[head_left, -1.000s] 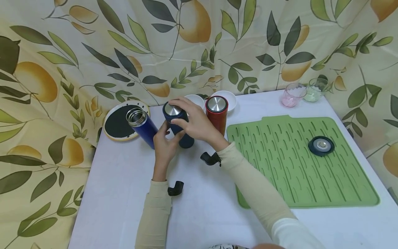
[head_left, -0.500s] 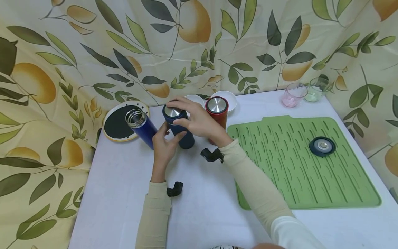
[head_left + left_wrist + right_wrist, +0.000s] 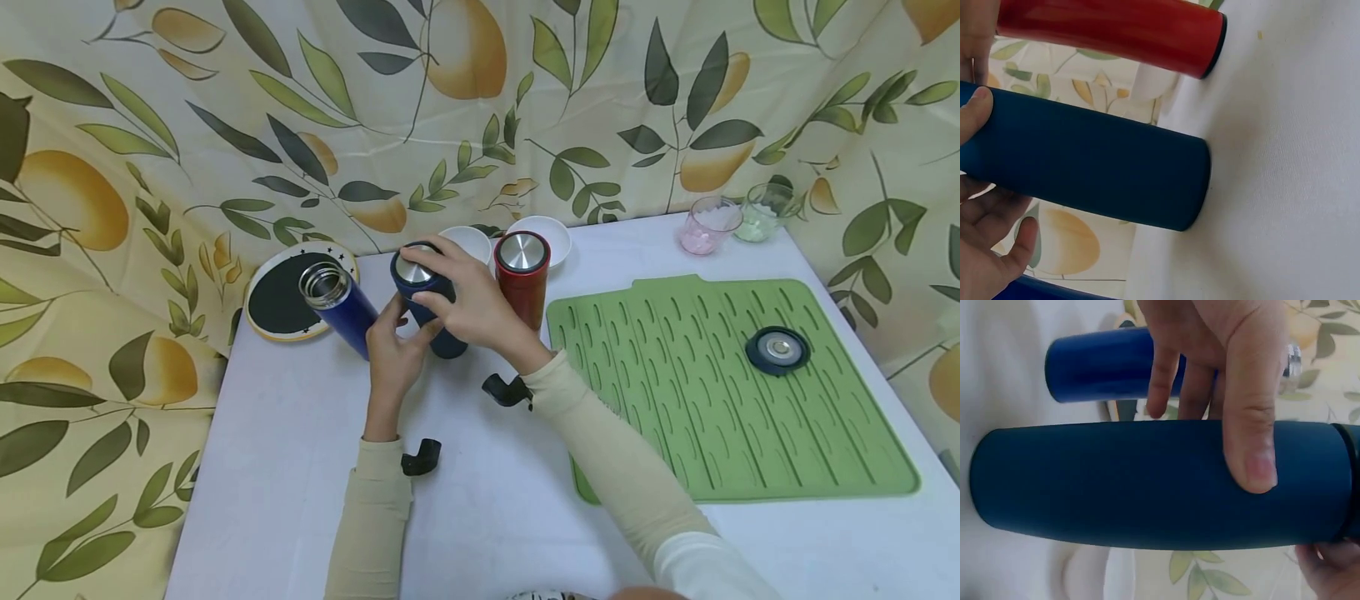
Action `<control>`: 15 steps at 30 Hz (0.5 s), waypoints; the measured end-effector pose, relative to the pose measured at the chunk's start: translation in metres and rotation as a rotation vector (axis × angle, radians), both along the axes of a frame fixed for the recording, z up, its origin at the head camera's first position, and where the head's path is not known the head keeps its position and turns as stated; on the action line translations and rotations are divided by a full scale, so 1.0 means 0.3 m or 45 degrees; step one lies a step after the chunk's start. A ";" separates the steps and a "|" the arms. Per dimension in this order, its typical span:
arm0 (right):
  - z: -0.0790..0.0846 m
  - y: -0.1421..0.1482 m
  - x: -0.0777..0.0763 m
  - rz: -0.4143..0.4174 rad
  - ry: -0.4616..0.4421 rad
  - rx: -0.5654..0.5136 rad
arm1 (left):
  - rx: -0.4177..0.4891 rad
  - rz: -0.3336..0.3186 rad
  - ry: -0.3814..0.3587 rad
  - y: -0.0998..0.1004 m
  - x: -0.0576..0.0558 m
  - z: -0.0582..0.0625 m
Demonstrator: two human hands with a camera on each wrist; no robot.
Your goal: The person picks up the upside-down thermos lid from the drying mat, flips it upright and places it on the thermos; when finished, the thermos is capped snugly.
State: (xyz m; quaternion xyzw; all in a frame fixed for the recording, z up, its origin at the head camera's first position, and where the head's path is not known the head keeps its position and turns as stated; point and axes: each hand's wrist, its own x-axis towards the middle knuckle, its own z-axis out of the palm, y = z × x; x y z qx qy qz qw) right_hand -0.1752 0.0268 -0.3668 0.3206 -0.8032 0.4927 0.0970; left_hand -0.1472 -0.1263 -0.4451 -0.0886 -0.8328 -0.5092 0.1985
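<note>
A dark blue thermos flask (image 3: 448,342) stands on the table, capped by a lid with a silver top (image 3: 415,271). My left hand (image 3: 396,358) holds its upper body, the thumb (image 3: 1259,465) lying across the near side in the right wrist view. From above, my right hand (image 3: 480,304) grips the lid with its fingers spread over the far edge and the thumb at the near side. Just left is a brighter blue flask (image 3: 348,317), uncapped, its steel mouth showing. A red flask (image 3: 525,287) with a silver-topped lid stands to the right, partly behind my right hand.
A green ridged mat (image 3: 697,417) covers the table's right side and bears a dark lid (image 3: 777,350). Two glass cups, one pink (image 3: 705,233) and one green (image 3: 761,221), stand at the back right. White bowls (image 3: 558,250) and a round black board (image 3: 288,292) are behind the flasks.
Both hands keep their hold on the dark blue flask and its lid; the right hand shifts only slightly on top. The other things stay where they were.
</note>
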 end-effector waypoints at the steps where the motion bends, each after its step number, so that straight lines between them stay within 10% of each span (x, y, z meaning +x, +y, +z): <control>1: 0.005 0.001 -0.001 0.002 -0.004 0.005 | -0.004 0.001 0.001 0.000 0.000 -0.001; 15: 0.045 0.028 -0.026 0.122 -0.076 0.035 | -0.067 0.019 0.004 0.002 -0.003 0.003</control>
